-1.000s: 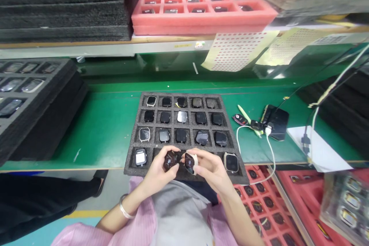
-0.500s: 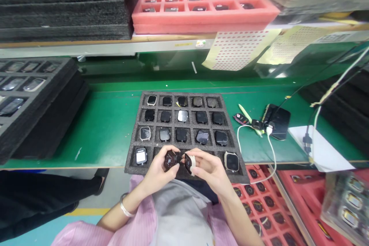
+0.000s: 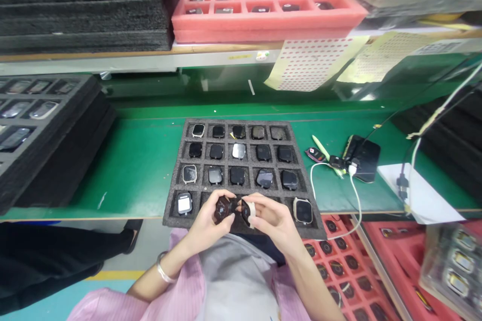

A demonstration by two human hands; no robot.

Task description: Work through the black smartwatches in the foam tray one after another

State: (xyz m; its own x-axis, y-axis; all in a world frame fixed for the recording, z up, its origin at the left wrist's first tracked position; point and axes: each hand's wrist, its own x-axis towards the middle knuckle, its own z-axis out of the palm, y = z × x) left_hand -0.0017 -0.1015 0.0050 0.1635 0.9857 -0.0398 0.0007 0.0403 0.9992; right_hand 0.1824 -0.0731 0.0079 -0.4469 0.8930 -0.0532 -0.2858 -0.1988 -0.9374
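My left hand (image 3: 211, 220) is closed around a dark smartwatch body (image 3: 222, 209), its dark face turned up. Between thumb and fingers my right hand (image 3: 273, 220) grips a second watch body (image 3: 246, 212), tilted on edge, with a dark face and a pale case. The two watches are close together above the front row of a dark grey foam tray (image 3: 244, 192). Several square watch bodies lie in the tray's compartments, among them one with a lit white screen (image 3: 184, 203) at front left and a pale-framed one (image 3: 303, 210) at front right. My hands hide part of the front row.
A black power bank (image 3: 361, 158) with white cables lies right of the tray, beside a pale green pen (image 3: 320, 146). Foam trays (image 3: 56, 145) are stacked at left. A pink foam tray (image 3: 259, 27) sits on the shelf above; pink trays (image 3: 339, 256) stand below right.
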